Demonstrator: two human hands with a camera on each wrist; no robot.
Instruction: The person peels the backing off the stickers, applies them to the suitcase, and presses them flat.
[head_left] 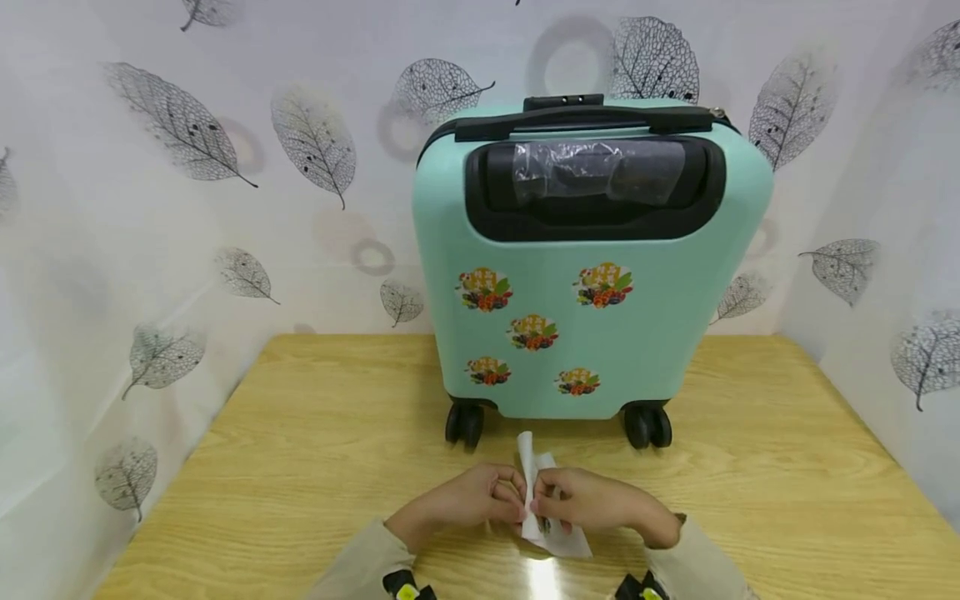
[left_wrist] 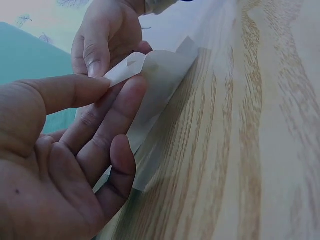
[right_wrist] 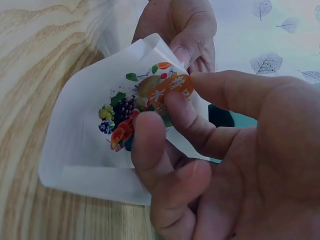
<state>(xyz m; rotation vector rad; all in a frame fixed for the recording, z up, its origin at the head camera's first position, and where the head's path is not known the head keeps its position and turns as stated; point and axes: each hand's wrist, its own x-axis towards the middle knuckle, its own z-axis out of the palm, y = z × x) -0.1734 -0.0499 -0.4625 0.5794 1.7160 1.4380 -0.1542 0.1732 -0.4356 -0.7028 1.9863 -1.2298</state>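
Observation:
A white sheet of sticker backing paper (head_left: 567, 543) is held bent just above the table, in front of a mint-green suitcase (head_left: 637, 350). My left hand (head_left: 477, 497) pinches a folded edge of this paper (left_wrist: 167, 75) between thumb and fingers. A round sticker (right_wrist: 122, 112) printed with fruit and an orange patch lies on the paper in the right wrist view. At its orange edge my right hand (head_left: 596, 502) pinches the sticker with thumb and index finger, the other fingers curled loosely over the sheet. The hands are close together, nearly touching.
Several similar fruit stickers (head_left: 533, 332) are on the suitcase's front. The case stands upright on black wheels (head_left: 465, 423), with plastic film (head_left: 600, 167) around its handle. Below is a wood-grain table (head_left: 315, 433); leaf-patterned covering (head_left: 315, 242) surrounds it at the back and sides.

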